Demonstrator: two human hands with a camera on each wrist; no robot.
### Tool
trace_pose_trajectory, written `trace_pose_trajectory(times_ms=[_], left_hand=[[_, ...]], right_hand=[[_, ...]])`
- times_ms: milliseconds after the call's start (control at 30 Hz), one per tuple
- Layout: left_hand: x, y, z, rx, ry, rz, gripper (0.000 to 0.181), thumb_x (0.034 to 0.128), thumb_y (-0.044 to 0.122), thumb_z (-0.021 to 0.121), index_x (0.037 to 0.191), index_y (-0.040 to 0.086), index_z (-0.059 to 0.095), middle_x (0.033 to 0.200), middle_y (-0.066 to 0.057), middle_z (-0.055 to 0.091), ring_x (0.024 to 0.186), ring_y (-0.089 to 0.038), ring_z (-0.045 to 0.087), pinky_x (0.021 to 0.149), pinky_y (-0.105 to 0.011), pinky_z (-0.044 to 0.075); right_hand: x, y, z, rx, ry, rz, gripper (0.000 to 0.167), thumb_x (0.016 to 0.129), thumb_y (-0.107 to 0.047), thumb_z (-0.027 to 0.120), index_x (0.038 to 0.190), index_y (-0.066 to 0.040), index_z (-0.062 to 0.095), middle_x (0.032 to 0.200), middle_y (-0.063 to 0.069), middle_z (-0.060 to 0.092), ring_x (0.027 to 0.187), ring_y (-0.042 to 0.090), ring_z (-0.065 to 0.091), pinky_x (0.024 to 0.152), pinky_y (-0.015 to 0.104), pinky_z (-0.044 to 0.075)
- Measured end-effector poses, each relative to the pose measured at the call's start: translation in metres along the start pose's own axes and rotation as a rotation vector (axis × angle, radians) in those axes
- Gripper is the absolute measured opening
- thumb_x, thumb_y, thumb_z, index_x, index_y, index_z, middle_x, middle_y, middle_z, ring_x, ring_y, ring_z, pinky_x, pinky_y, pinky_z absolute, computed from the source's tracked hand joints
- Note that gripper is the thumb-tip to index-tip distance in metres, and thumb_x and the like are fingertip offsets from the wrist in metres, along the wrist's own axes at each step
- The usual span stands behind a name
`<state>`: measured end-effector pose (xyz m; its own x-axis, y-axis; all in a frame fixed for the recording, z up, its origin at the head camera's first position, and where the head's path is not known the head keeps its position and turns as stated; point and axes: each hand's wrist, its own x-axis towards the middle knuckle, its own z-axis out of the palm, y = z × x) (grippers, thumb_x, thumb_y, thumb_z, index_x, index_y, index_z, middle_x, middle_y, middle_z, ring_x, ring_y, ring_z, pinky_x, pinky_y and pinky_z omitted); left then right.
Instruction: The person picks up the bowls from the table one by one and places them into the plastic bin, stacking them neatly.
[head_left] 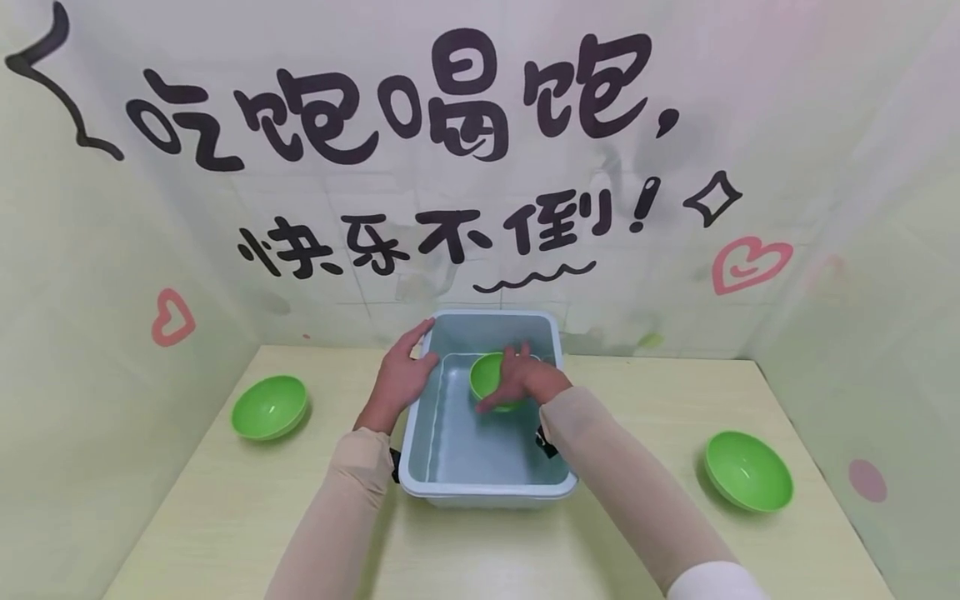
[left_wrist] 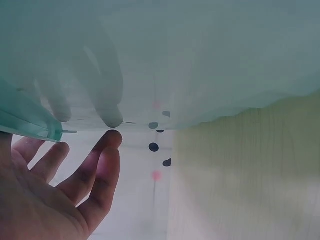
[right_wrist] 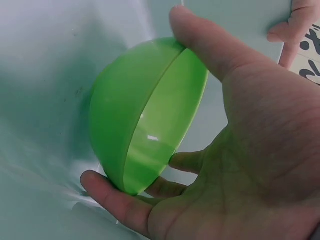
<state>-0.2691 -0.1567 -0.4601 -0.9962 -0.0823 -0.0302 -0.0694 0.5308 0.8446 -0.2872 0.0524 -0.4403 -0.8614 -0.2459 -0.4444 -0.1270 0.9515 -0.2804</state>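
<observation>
A light blue-grey plastic basin (head_left: pixel 487 490) stands on the table. On its left rim rests my left hand (head_left: pixel 402 377), the thumb over the edge and the fingers along the outer wall. In the left wrist view the bent fingers (left_wrist: pixel 107 170) are beside the basin's outside. Inside the basin is a green bowl (head_left: pixel 486 372), partly covered by my right hand (head_left: pixel 521 379). The right wrist view shows the bowl (right_wrist: pixel 120 105) with its rim spanned by the right hand (right_wrist: pixel 260 145), thumb on one side and fingers on the opposite side.
One green bowl (head_left: pixel 270 407) lies on the table at left, another green bowl (head_left: pixel 748 471) at right. The pale wooden table (head_left: pixel 487 554) meets a printed backdrop (head_left: pixel 337 192) with black lettering behind the basin. Similar sheets hang along both sides.
</observation>
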Motion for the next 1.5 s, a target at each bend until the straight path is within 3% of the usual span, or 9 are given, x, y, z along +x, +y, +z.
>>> trace_pose_trajectory(times_ms=[167,433,500,667,867,1033,1333,1500], left_hand=[[0.000,-0.001,0.001,0.001,-0.004,-0.013,0.062,0.0981,0.026,0.057,0.157,0.036,0.040,0.167,0.000,0.035,0.099,-0.026,0.063,0.085,-0.038,0.052],[0.001,0.000,0.000,-0.005,-0.002,-0.019,0.061,0.0977,0.026,0.057,0.156,0.036,0.041,0.166,-0.002,0.036,0.110,-0.027,0.061,0.087,-0.039,0.052],[0.001,0.001,-0.001,-0.001,0.004,-0.021,0.061,0.0972,0.026,0.057,0.156,0.037,0.042,0.165,-0.003,0.038,0.097,-0.027,0.064,0.082,-0.036,0.052],[0.000,0.003,-0.002,0.003,0.012,-0.018,0.061,0.0960,0.025,0.056,0.155,0.035,0.043,0.163,-0.006,0.041,0.069,-0.020,0.062,0.071,-0.031,0.050],[0.000,0.004,-0.002,0.004,0.009,-0.023,0.061,0.0959,0.025,0.056,0.155,0.035,0.043,0.160,-0.009,0.044,0.062,-0.013,0.056,0.066,-0.028,0.048],[-0.002,0.004,-0.002,-0.008,0.002,-0.032,0.062,0.0959,0.026,0.056,0.155,0.036,0.043,0.156,-0.011,0.049,0.051,-0.011,0.050,0.062,-0.027,0.047],[-0.002,0.005,-0.003,0.002,0.007,-0.038,0.061,0.0957,0.026,0.056,0.155,0.036,0.043,0.155,-0.012,0.050,0.051,-0.011,0.050,0.061,-0.027,0.047],[0.000,0.003,-0.001,0.002,0.007,-0.038,0.062,0.0954,0.027,0.055,0.155,0.038,0.043,0.157,-0.008,0.048,0.050,-0.011,0.047,0.062,-0.028,0.046]], right_hand=[[-0.001,0.000,0.001,-0.039,-0.004,0.006,0.118,0.074,-0.061,0.081,0.156,0.001,0.023,0.156,0.028,0.028,0.125,0.037,0.053,0.114,0.054,0.041],[-0.006,-0.002,0.001,-0.038,-0.080,0.047,0.119,0.073,-0.059,0.084,0.159,-0.004,0.022,0.164,0.026,0.019,0.118,0.034,0.056,0.097,0.045,0.054],[-0.008,-0.003,0.001,-0.024,-0.101,0.049,0.119,0.074,-0.056,0.085,0.160,-0.006,0.020,0.166,0.025,0.016,0.122,0.035,0.055,0.094,0.044,0.055],[-0.010,-0.004,0.000,-0.074,-0.101,0.036,0.121,0.073,-0.053,0.087,0.160,-0.005,0.019,0.166,0.024,0.014,0.142,0.038,0.040,0.109,0.051,0.048],[-0.009,-0.007,0.002,-0.127,-0.054,0.020,0.115,0.069,-0.047,0.091,0.154,-0.003,0.028,0.157,0.024,0.024,0.127,0.036,0.051,0.109,0.051,0.047],[-0.008,-0.007,0.003,-0.115,-0.063,0.025,0.117,0.068,-0.043,0.094,0.156,-0.007,0.025,0.155,0.020,0.026,0.117,0.035,0.053,0.105,0.051,0.049],[-0.009,-0.007,0.005,-0.166,-0.021,-0.002,0.113,0.066,-0.043,0.094,0.154,-0.011,0.031,0.154,0.017,0.032,0.139,0.040,0.037,0.110,0.057,0.045],[-0.009,-0.006,0.004,-0.163,-0.006,-0.015,0.111,0.067,-0.038,0.095,0.154,-0.011,0.032,0.155,0.019,0.031,0.142,0.043,0.032,0.114,0.061,0.039]])
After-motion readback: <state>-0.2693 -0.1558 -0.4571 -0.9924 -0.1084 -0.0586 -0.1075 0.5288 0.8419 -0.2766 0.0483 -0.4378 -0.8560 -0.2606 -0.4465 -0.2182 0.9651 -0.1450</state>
